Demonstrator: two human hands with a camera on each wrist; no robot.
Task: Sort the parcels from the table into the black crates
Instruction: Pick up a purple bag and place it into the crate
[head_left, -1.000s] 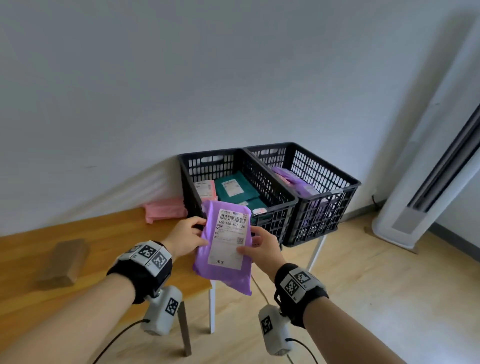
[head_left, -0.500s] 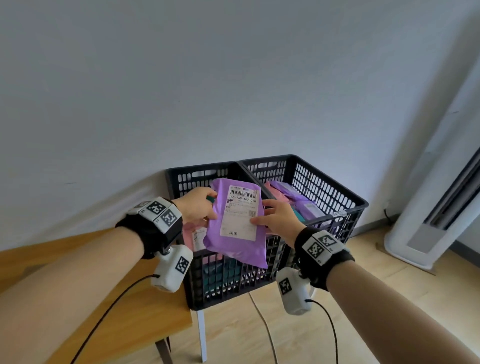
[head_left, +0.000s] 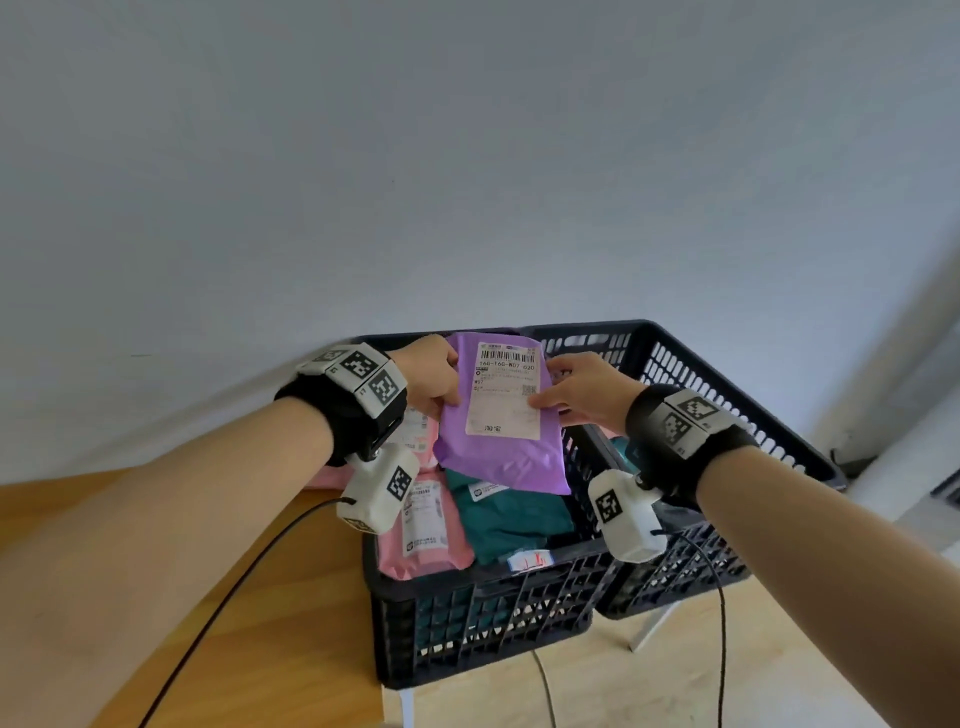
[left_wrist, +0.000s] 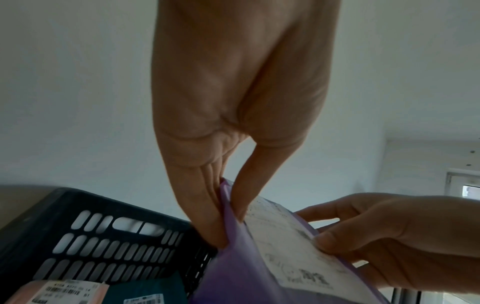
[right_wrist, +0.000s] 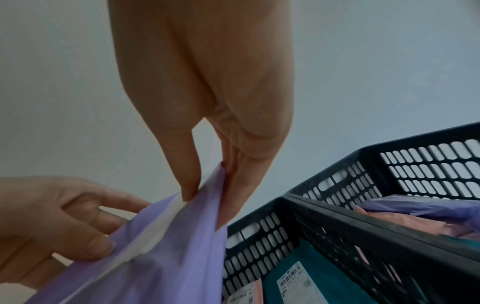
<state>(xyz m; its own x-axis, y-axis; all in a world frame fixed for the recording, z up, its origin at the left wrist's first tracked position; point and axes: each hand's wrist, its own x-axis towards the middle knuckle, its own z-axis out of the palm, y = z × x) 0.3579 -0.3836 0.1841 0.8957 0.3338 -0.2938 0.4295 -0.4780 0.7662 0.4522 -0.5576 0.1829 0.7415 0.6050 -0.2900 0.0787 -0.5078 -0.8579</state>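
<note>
A purple parcel (head_left: 501, 447) with a white shipping label hangs upright over the left black crate (head_left: 483, 623). My left hand (head_left: 434, 382) pinches its left edge between thumb and fingers, as the left wrist view shows at the purple parcel (left_wrist: 233, 267). My right hand (head_left: 582, 397) pinches the right edge; in the right wrist view the thumb presses the purple parcel (right_wrist: 166, 257). Pink parcels (head_left: 423, 535) and a teal parcel (head_left: 511, 519) lie in the left crate. The right black crate (head_left: 727, 415) stands beside it, with purple and pink parcels (right_wrist: 420, 218) inside.
The wooden table (head_left: 156, 597) lies at the lower left, and a pink parcel (head_left: 327, 475) rests on it behind my left arm. Both crates stand close to the white wall. A white floor-standing unit (head_left: 914, 457) is at the right. Cables hang from both wrists.
Both hands have carried the purple parcel up and forward, from in front of the crates to above the left crate. The view has closed in on the crates.
</note>
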